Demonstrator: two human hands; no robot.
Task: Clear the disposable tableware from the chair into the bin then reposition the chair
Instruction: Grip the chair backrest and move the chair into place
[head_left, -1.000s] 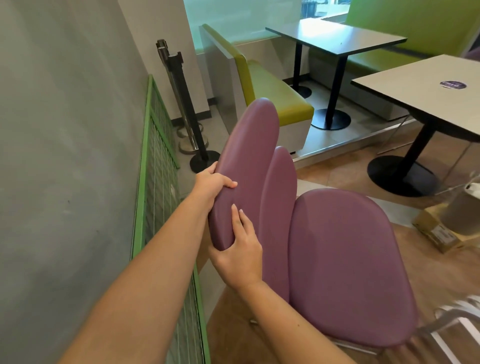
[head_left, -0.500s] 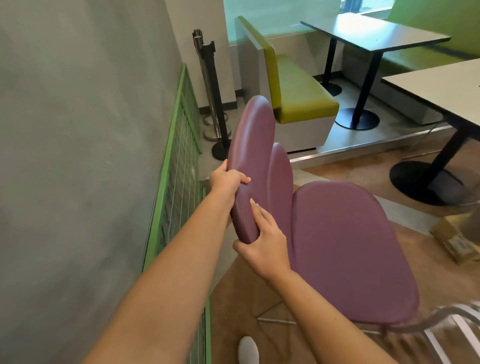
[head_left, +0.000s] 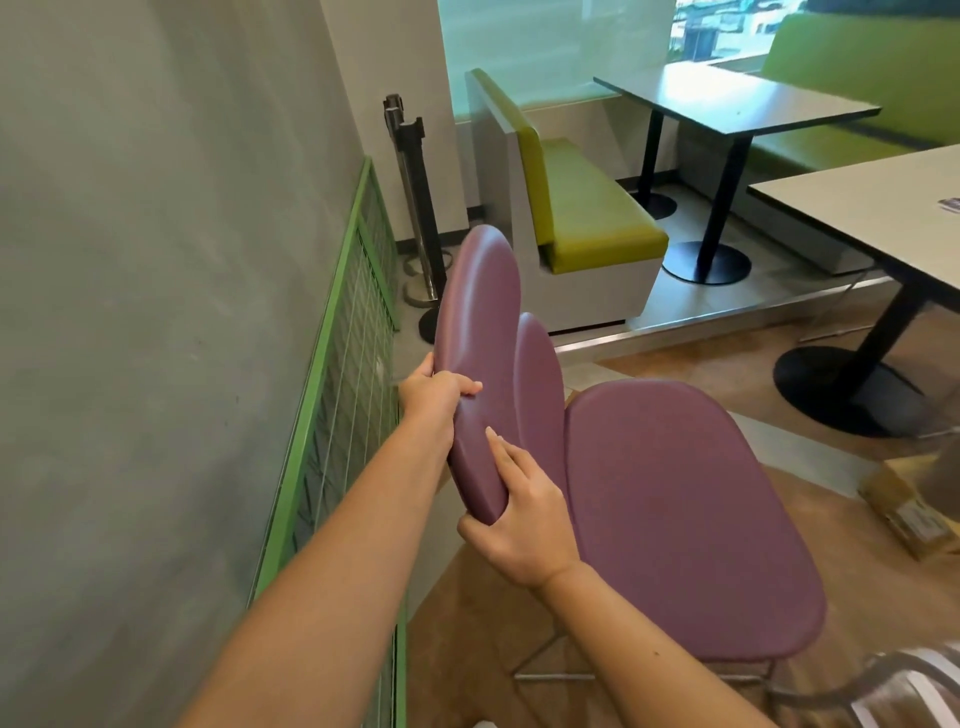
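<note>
I have both hands on the purple chair (head_left: 675, 519), which sits at my 12 o'clock near the wall. My left hand (head_left: 434, 397) curls over the backrest's outer edge; my right hand (head_left: 522, 522) grips its lower end. The seat carries no tableware, so I judge I'm on the repositioning step. Next I'd swing the chair toward the worktop (head_left: 878, 208) at 2 o'clock, keeping it off the green grille (head_left: 343, 364)

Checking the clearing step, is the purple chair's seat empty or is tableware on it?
Empty: the chair seat shows bare purple padding.
</note>
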